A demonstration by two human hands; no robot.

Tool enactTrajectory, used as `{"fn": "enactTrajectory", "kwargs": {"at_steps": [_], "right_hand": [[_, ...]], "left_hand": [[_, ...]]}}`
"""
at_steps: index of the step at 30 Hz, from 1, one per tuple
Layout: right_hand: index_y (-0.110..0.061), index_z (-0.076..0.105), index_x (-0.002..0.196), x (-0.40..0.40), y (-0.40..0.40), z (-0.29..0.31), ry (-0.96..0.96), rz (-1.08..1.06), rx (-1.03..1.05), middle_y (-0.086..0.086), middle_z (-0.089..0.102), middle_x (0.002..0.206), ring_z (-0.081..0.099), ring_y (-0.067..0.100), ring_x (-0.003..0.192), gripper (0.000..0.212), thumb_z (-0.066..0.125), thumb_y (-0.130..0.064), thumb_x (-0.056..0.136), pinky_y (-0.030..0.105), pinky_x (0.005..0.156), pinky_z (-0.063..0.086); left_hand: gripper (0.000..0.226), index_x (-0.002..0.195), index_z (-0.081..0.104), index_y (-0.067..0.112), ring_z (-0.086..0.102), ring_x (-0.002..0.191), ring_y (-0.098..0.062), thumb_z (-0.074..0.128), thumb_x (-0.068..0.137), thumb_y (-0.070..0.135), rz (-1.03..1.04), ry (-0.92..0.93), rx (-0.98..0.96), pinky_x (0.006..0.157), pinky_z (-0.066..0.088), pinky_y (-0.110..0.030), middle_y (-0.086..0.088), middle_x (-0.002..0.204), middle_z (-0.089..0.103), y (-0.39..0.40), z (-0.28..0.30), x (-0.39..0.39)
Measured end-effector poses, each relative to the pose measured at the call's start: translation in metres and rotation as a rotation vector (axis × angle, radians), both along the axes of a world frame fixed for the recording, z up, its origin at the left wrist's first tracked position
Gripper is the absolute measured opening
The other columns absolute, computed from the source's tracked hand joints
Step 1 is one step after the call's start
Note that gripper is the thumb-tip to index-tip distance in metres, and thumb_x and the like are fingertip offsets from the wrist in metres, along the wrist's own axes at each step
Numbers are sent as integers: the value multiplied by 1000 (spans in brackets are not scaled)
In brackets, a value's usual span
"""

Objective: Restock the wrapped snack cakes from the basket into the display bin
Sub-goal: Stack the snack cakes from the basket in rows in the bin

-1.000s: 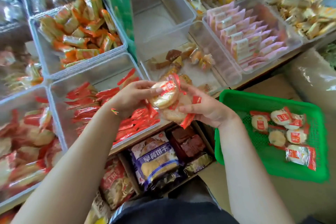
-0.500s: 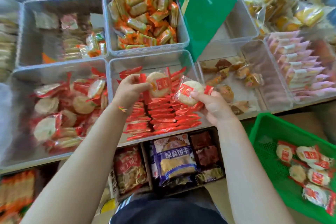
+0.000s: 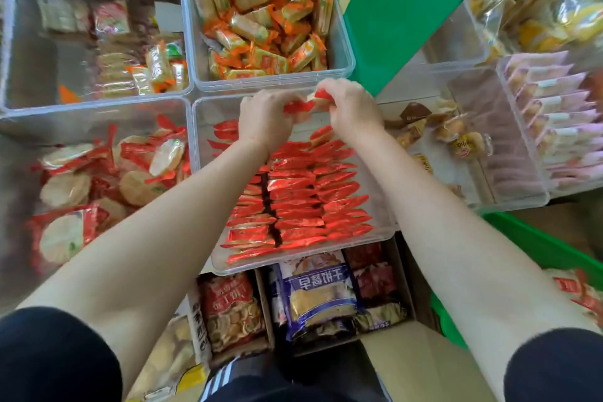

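Note:
A clear display bin (image 3: pixel 385 232) in the middle holds rows of red-wrapped snack cakes (image 3: pixel 303 199) standing on edge. My left hand (image 3: pixel 264 117) and my right hand (image 3: pixel 354 108) reach over the bin's far end. Each hand pinches a red-wrapped snack cake (image 3: pixel 298 106) (image 3: pixel 321 95), held close together just above the back of the rows. The cakes are mostly hidden by my fingers. The green basket (image 3: pixel 535 241) lies at the lower right, with more wrapped cakes (image 3: pixel 577 290) at the frame edge.
A bin of loose round red-wrapped cakes (image 3: pixel 98 179) is at the left. A bin of orange-wrapped snacks (image 3: pixel 264 16) sits behind the display bin, a green board (image 3: pixel 398 10) to its right. Bins of pink packs (image 3: pixel 554 108) stand right. Boxes of bagged biscuits (image 3: pixel 313 294) lie below.
Both hands have moved forward from the front of the bin to its far end, carrying a cake each. The view has shifted left, so the basket slid to the right edge.

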State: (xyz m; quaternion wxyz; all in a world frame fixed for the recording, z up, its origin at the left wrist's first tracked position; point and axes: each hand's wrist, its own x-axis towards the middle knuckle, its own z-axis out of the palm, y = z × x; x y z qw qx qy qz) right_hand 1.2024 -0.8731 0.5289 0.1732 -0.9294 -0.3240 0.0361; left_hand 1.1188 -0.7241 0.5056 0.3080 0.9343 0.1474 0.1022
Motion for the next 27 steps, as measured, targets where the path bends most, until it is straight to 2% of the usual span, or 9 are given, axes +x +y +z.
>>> {"fn": "enactTrajectory", "kwargs": {"at_steps": [3,5,8,12,15,17,21,24,27], "right_hand": [[-17,64,114,5,8,-12,-60,153,-269,11,63,110,55,34,107,35,48,-1,87,39,89,42],[-14,62,115,1,12,-22,-92,237,-428,13,63,114,56,34,109,31,46,-3,91,40,91,41],[-13,62,119,-6,20,-33,-76,290,-631,13,62,122,56,33,116,29,45,-8,96,40,96,41],[-12,60,123,-6,27,-34,1,238,-798,13,61,128,56,33,119,32,51,-7,93,41,95,43],[-16,54,133,-8,35,-31,49,225,-955,12,51,140,42,32,131,39,53,-13,95,43,106,32],[-15,49,138,-13,35,-34,51,215,-976,14,47,143,38,33,134,43,51,-15,96,44,109,29],[-11,48,135,-13,22,-40,97,200,-813,16,53,134,51,36,123,40,47,-13,95,44,99,40],[-11,47,133,-10,18,-41,239,197,-700,16,56,129,55,36,114,40,49,-12,93,45,95,46],[-14,47,132,-7,19,-40,307,191,-687,15,57,126,56,36,110,42,48,-9,90,45,92,48]], "left_hand": [[27,112,66,29,62,106,-28,60,87,20,-129,297,173,87,47,-38,-2,111,67,-8,-17,7],[32,113,62,23,63,102,-33,53,86,8,-200,465,296,76,48,-37,-8,111,65,-14,-24,8],[29,109,59,16,64,102,-35,50,86,3,-253,522,413,70,44,-37,-11,109,66,-20,-26,11],[38,119,59,14,61,109,-36,52,83,1,-300,667,402,78,49,-39,-13,117,64,-11,-27,16],[51,138,48,17,53,120,-34,47,88,7,-314,818,224,95,47,-40,-15,135,54,-8,-34,17],[51,145,39,21,48,127,-34,40,94,18,-264,844,87,101,41,-38,-16,144,45,-6,-38,17],[49,142,42,21,48,126,-32,37,96,38,-240,836,-26,98,37,-33,-13,142,49,-3,-37,22],[52,143,41,25,48,124,-32,38,93,41,-236,837,-40,91,37,-33,-13,141,50,4,-37,20],[51,144,40,24,49,123,-33,34,96,40,-259,841,8,92,38,-35,-14,140,50,1,-38,16]]}}
